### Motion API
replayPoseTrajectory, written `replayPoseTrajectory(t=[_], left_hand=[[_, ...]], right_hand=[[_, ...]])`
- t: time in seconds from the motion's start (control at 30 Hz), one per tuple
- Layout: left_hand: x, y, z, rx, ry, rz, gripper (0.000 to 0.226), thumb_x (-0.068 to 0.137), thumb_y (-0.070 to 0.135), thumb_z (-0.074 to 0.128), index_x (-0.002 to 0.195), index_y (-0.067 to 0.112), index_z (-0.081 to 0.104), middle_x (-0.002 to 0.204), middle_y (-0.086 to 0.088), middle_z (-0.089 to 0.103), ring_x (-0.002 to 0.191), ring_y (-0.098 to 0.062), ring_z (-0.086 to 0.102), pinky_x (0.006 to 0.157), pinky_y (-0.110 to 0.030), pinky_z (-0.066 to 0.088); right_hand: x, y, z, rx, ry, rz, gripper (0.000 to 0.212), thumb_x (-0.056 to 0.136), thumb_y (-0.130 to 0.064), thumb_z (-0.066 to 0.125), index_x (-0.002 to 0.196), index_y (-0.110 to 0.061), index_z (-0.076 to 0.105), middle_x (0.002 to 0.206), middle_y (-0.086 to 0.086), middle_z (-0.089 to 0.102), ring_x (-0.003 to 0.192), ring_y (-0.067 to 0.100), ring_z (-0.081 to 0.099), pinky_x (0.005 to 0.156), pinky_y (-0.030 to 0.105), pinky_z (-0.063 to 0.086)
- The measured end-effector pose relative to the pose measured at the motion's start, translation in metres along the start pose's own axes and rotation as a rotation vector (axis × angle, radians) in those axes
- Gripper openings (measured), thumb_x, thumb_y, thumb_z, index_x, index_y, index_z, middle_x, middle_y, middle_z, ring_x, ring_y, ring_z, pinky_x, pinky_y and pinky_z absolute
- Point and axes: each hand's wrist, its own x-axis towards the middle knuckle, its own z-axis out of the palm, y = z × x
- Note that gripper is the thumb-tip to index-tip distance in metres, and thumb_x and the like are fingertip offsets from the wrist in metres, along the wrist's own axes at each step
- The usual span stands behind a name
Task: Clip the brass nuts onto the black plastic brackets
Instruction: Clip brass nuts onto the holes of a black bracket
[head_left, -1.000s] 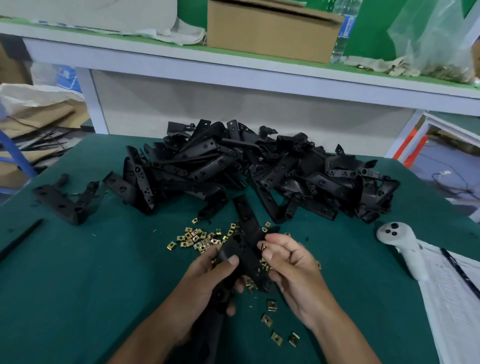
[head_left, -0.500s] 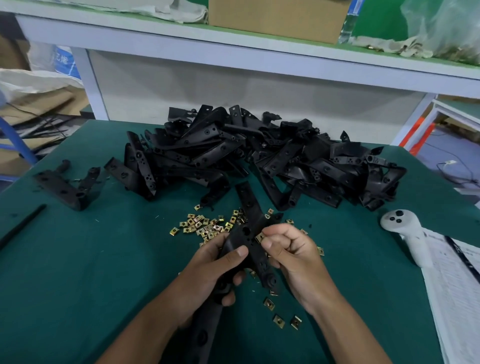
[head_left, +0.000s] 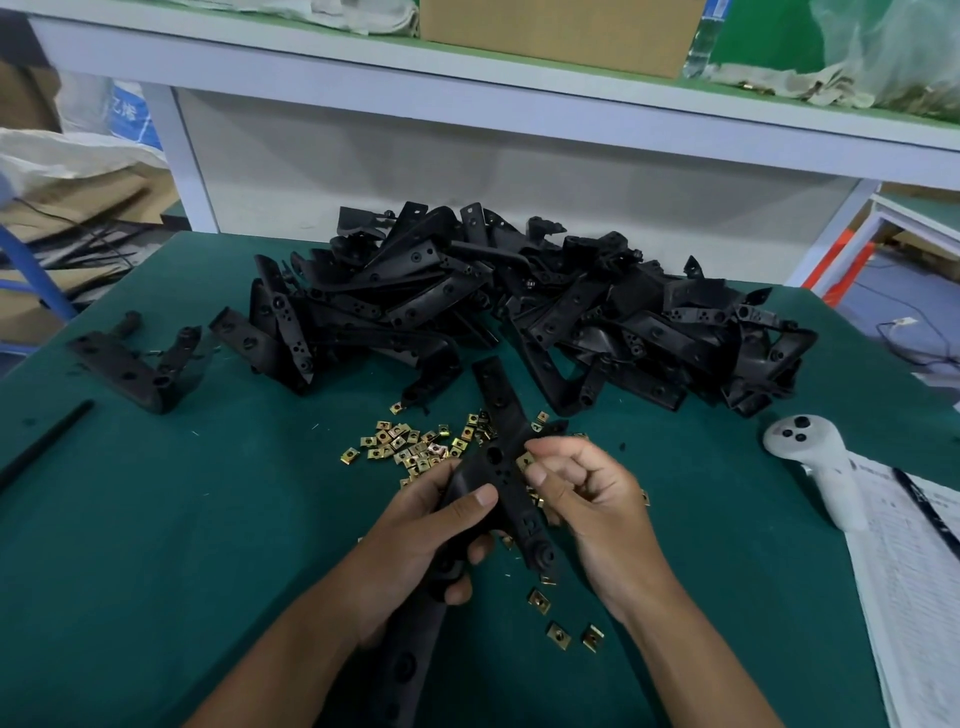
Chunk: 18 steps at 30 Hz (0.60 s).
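My left hand (head_left: 415, 545) grips a long black plastic bracket (head_left: 501, 415) near its bend, one arm pointing away and the other running down toward me. My right hand (head_left: 587, 499) has its fingers curled and pinches a brass nut (head_left: 525, 460) against the bracket's right edge. A scatter of loose brass nuts (head_left: 410, 447) lies on the green mat just left of the bracket. A few more nuts (head_left: 558, 635) lie below my right hand. A big pile of black brackets (head_left: 519, 306) fills the far middle of the table.
A single black bracket (head_left: 132, 364) lies at the far left, with a thin black rod (head_left: 44, 447) near it. A white handheld controller (head_left: 818, 467) and printed paper sheets (head_left: 914, 597) sit at the right. A shelf with a cardboard box (head_left: 556, 31) runs above the table.
The view has tilted down slightly. My right hand has curled tighter and pressed the brass nut against the bracket's edge. My left hand keeps its grip on the bracket.
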Motion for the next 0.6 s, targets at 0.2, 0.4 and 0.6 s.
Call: replayPoseTrajectory(t=[0.2, 0.4, 0.6], left_hand=[[-0.0002, 0.0006, 0.0002, 0.01, -0.008, -0.006, 0.029, 0.08, 0.041, 0.083, 0.099, 0.024, 0.07, 0.088, -0.002, 0.062, 0.064, -0.013, 0.054, 0.043, -0.023, 0.041], [-0.0007, 0.0005, -0.0001, 0.022, -0.01, -0.004, 0.031, 0.08, 0.041, 0.082, 0.101, 0.023, 0.069, 0.088, -0.002, 0.064, 0.064, -0.013, 0.054, 0.043, -0.023, 0.04], [0.0001, -0.0006, -0.0016, 0.024, -0.021, -0.003, 0.036, 0.078, 0.043, 0.085, 0.104, 0.023, 0.069, 0.092, -0.003, 0.063, 0.065, -0.013, 0.054, 0.044, -0.023, 0.04]], right_hand=[[0.0012, 0.0036, -0.0019, -0.009, -0.034, 0.067, 0.019, 0.09, -0.04, 0.065, 0.092, -0.023, 0.073, 0.078, -0.004, 0.062, 0.064, 0.008, 0.045, 0.055, 0.019, 0.039], [0.0014, 0.0039, -0.0009, 0.088, -0.109, 0.089, 0.017, 0.094, -0.035, 0.065, 0.093, -0.019, 0.068, 0.076, 0.005, 0.046, 0.064, 0.007, 0.039, 0.055, 0.019, 0.038], [0.002, 0.0019, -0.0024, 0.085, -0.056, 0.071, 0.013, 0.091, -0.035, 0.067, 0.091, -0.024, 0.074, 0.082, -0.005, 0.067, 0.071, 0.004, 0.052, 0.057, 0.018, 0.041]])
